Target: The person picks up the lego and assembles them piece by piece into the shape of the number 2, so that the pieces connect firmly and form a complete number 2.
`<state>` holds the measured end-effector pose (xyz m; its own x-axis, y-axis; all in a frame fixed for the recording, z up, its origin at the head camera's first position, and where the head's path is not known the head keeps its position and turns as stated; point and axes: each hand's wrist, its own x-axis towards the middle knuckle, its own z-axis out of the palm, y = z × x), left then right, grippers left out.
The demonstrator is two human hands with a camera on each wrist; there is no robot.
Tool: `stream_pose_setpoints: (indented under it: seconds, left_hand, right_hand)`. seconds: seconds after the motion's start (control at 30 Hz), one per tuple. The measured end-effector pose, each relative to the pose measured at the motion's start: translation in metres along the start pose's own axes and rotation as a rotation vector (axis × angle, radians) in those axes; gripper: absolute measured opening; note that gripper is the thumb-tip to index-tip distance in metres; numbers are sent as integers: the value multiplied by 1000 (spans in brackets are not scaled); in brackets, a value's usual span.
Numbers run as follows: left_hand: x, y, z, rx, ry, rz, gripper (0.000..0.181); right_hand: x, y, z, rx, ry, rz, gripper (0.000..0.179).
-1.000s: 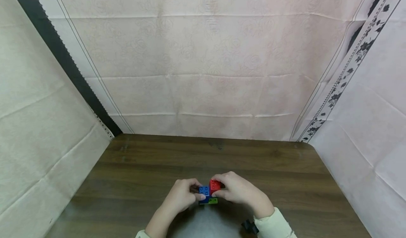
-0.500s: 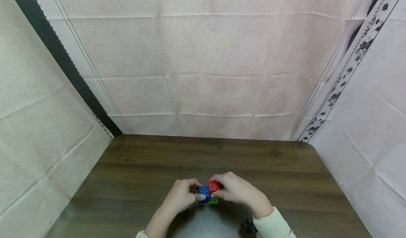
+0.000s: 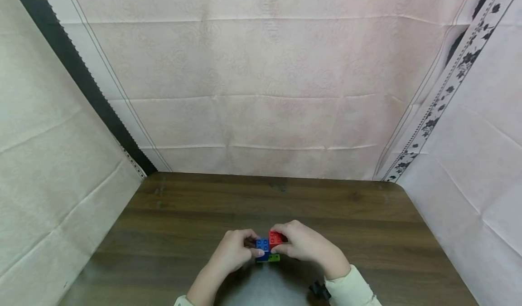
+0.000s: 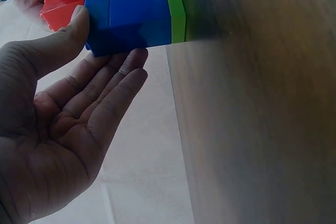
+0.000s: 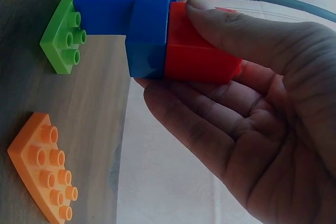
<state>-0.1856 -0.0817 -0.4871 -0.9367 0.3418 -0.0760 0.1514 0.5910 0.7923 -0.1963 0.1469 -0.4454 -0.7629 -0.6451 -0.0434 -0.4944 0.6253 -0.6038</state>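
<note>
A green plate (image 3: 274,258) stands on the table with a dark blue brick (image 5: 107,4) upright on one end of it. Across the top of that brick lies a lighter blue brick (image 5: 149,30), overhanging the plate's bare studs. A red brick (image 3: 275,239) sits on the overhanging end. My left hand (image 3: 234,251) pinches the lighter blue brick between thumb and fingers. The red brick is pinched by my right hand (image 3: 305,243), its thumb (image 5: 226,22) on one side and fingers on the other.
An orange studded plate (image 5: 47,169) lies on the wooden table (image 3: 183,215) near the green one; the right hand hides it in the head view. White patterned cloth (image 3: 265,70) rises behind and at both sides. A black device (image 3: 320,291) sits by the right sleeve.
The right hand and the red brick have shifted very slightly left against the blue brick since a second ago. The left hand holds its place.
</note>
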Motion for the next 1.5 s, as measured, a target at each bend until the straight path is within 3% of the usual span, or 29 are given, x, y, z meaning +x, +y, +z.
stream_pose_setpoints:
  seconds: [1.5]
  left_hand:
    - [1,1,0,-13,7,7,18]
  right_hand:
    - [-2,1,4,6,28,-2,26]
